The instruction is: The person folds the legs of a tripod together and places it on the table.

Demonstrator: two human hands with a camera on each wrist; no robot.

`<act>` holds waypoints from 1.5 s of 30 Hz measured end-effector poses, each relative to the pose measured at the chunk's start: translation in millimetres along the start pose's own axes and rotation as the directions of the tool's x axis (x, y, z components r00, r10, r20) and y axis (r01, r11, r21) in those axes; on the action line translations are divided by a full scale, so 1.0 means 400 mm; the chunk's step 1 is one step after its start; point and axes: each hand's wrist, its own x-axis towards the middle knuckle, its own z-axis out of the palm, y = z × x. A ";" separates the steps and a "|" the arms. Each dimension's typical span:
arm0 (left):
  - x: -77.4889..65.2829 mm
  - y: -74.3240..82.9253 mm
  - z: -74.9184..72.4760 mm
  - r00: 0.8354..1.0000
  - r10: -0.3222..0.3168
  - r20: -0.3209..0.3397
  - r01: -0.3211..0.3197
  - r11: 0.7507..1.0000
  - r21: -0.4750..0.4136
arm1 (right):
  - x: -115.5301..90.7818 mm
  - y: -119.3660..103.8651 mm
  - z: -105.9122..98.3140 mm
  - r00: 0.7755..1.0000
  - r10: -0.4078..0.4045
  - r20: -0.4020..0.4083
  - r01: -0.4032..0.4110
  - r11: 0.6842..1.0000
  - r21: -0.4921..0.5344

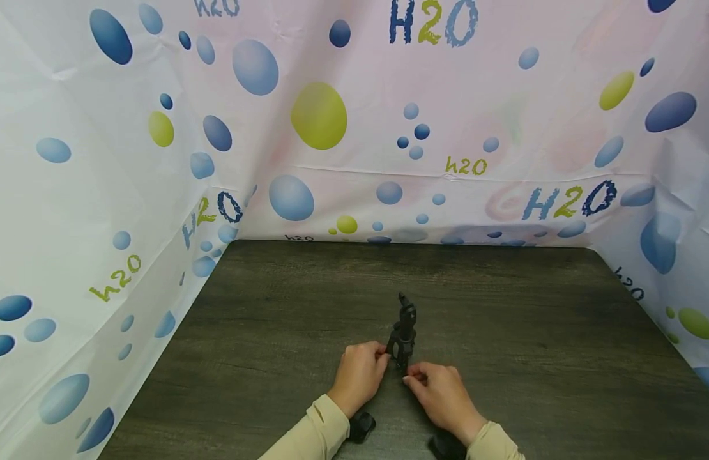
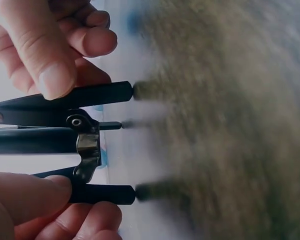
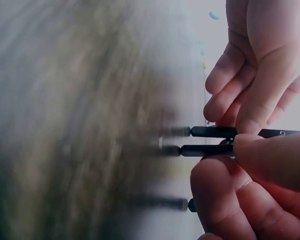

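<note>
A small black tripod (image 1: 408, 319) stands upright on the dark table in the head view, between the two hands. My left hand (image 1: 359, 375) pinches one of its legs (image 2: 107, 194) between thumb and fingers, at the tripod's left side. On the near right side, my right hand (image 1: 444, 393) pinches another leg (image 3: 205, 150) low down. The legs are spread, their tips at the tabletop in both wrist views. A hinged metal bracket (image 2: 88, 145) joins the legs near the centre rod (image 2: 35, 141). Fingers partly cover the legs in the right wrist view.
The dark wood-grain table (image 1: 285, 294) spreads around the hands. White sheeting (image 1: 366, 96) with blue and green spots and H2O lettering rises behind and on both sides. Black wrist devices (image 1: 361, 427) sit under both wrists, beside light sleeves (image 1: 314, 431).
</note>
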 end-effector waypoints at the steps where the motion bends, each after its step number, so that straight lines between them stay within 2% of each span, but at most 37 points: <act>1: 0.000 0.000 0.001 1.000 -0.002 0.000 0.002 1.000 -0.002 | 0.000 -0.001 0.001 1.000 -0.003 0.000 0.003 1.000 -0.003; 8: 0.003 0.001 0.006 1.000 -0.014 -0.009 0.014 1.000 0.002 | 0.000 -0.005 0.006 1.000 -0.008 0.014 0.008 1.000 0.009; 24: 0.003 0.003 0.008 0.999 0.015 -0.031 -0.014 0.999 0.032 | 0.002 -0.014 0.009 0.999 -0.018 0.026 0.018 0.999 0.027; 30: 0.002 0.004 0.008 1.000 0.012 -0.023 -0.011 1.000 0.028 | 0.004 -0.018 0.009 0.999 0.004 0.050 -0.006 1.000 0.030; 45: 0.008 0.002 0.021 1.000 0.019 -0.013 -0.018 0.999 0.043 | 0.005 -0.013 0.011 0.999 -0.001 0.054 -0.001 0.999 0.040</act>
